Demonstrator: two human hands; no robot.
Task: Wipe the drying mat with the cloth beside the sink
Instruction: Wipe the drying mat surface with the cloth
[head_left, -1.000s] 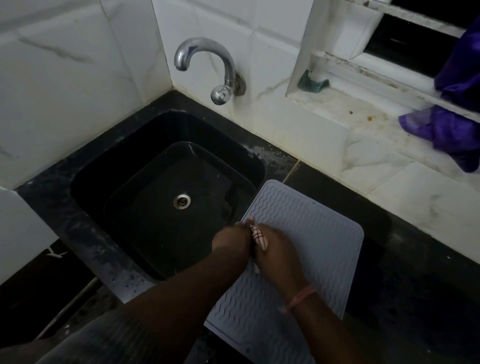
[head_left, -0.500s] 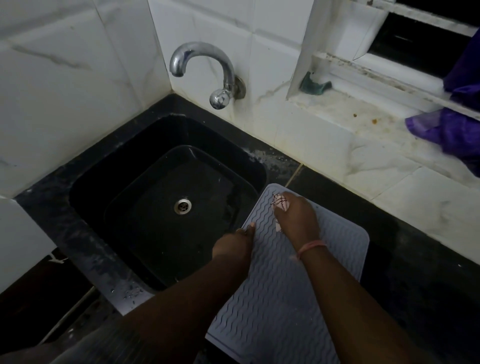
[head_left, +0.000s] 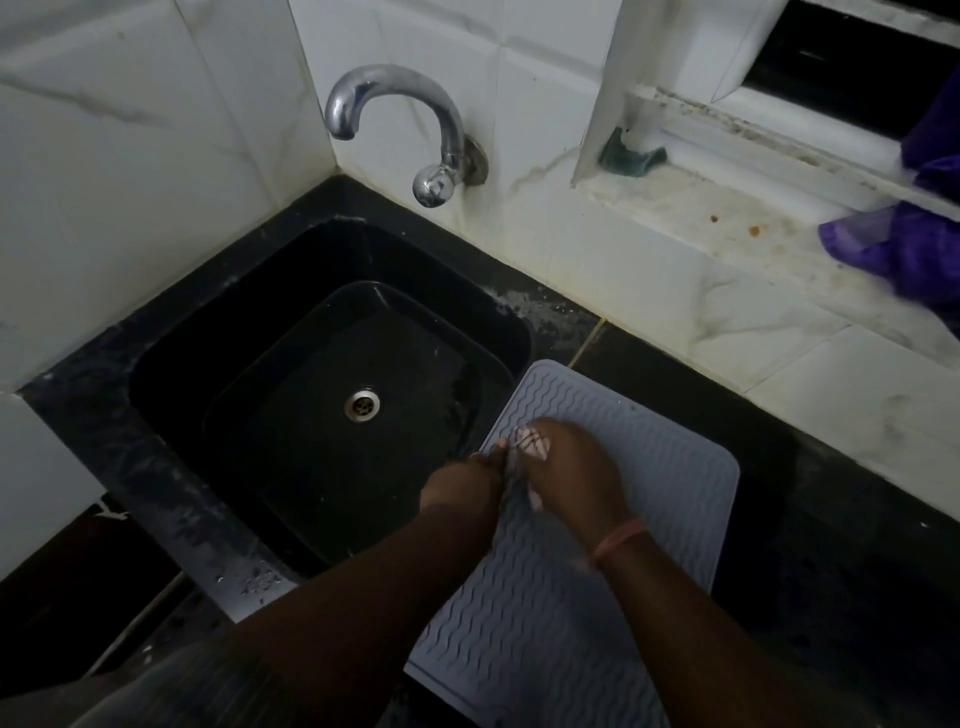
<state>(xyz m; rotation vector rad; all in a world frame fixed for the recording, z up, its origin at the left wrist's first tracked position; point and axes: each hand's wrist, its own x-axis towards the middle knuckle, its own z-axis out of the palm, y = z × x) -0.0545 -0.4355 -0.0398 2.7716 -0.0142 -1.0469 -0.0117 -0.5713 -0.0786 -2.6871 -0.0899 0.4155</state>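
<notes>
Wiping strokes run back toward the person: the right hand (head_left: 569, 470), far up the drying mat (head_left: 639, 499) half a second ago, now sits beside the left hand (head_left: 462, 483), fingers bunched round the cloth (head_left: 530, 446). Left fingers pin the mat's sink-side edge. The mat's near part likely remains.
</notes>
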